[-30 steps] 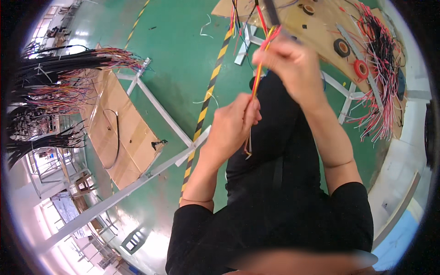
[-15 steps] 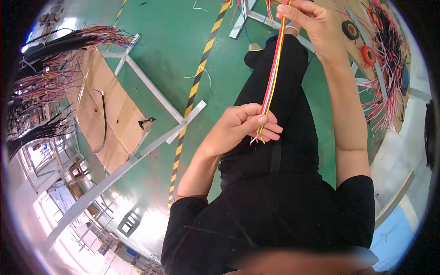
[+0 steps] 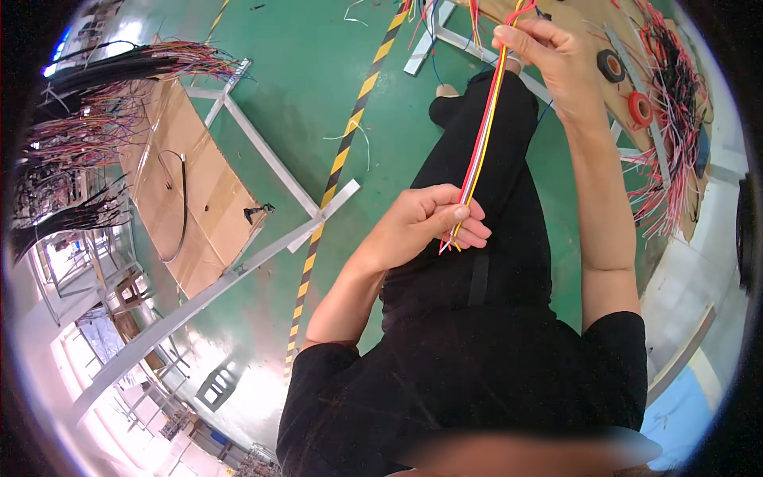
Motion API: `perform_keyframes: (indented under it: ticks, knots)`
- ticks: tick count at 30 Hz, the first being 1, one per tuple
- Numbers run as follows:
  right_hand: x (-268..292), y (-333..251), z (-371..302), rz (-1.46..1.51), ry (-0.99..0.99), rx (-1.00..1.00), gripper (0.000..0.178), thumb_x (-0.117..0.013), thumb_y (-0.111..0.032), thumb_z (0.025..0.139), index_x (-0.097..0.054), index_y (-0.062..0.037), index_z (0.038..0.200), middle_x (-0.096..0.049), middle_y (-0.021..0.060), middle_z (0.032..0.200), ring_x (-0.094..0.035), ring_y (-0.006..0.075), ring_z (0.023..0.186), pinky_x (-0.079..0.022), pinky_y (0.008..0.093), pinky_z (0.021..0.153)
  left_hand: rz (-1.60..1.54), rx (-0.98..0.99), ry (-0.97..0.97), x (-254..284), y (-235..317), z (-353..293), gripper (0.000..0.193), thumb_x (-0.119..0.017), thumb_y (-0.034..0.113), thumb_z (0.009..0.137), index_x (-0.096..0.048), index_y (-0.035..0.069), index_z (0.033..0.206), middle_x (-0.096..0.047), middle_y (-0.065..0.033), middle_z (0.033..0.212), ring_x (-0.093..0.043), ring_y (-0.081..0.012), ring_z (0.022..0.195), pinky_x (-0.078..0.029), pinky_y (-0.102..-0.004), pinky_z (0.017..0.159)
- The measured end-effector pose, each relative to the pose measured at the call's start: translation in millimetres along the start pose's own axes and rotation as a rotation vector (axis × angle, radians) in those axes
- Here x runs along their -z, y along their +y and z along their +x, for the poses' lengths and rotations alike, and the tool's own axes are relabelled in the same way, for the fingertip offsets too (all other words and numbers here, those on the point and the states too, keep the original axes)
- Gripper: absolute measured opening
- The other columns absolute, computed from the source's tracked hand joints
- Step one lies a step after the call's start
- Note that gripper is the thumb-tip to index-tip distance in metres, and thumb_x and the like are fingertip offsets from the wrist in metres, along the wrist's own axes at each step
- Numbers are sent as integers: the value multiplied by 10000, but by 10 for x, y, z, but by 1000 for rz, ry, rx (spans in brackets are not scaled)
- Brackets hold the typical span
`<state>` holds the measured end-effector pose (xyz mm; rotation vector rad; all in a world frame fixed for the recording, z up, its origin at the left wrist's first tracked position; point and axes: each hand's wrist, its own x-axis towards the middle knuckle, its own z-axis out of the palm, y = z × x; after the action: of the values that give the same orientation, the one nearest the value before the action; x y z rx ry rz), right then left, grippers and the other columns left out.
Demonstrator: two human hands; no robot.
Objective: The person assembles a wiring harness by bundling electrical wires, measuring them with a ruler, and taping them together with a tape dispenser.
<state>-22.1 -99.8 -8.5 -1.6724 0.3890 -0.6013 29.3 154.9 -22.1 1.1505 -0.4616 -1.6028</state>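
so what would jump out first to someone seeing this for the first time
Most striking is the bundle of red and yellow wires stretched taut down the middle, pinched near its lower end by the left hand and held higher up by the right hand. Next comes the yellow-and-black striped line running along the green floor. Thick sheaves of coloured wires fan out at the left edge.

Left hand (image 3: 425,222) pinched low, right hand (image 3: 548,52) clenched high.
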Motion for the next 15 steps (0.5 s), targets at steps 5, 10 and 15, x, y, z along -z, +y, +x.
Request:
perform_keyframes:
  ticks: [5,10,15]
  knots:
    - [-24,-14,-17,2,17,-31,175,-695,-165,848,-700,10,857,-648,4,776,-567,61,712,-422,196,673,-27,19,-36,17,-20,29,280,-424,179,1008,-558,-52,1091,-670,-182,1013,-684,-240,910,-548,-311,790]
    - [-112,-69,-130,-28,-32,-66,150,-679,-139,855,-700,8,836,-626,-7,750,-528,46,696,-377,187,636,-87,-140,74,-50,-69,143,294,-417,173,1010,-516,-49,1175,-661,-172,1046,-669,-236,947,-533,-316,838]
    - [-258,-181,-253,60,-76,-23,111,-683,-109,842,-703,0,831,-616,-8,734,-480,39,678,-355,199,612,125,-591,425,-155,256,449,197,-491,77,969,-483,-41,1126,-698,-154,957,-688,-182,874,-543,-291,776]
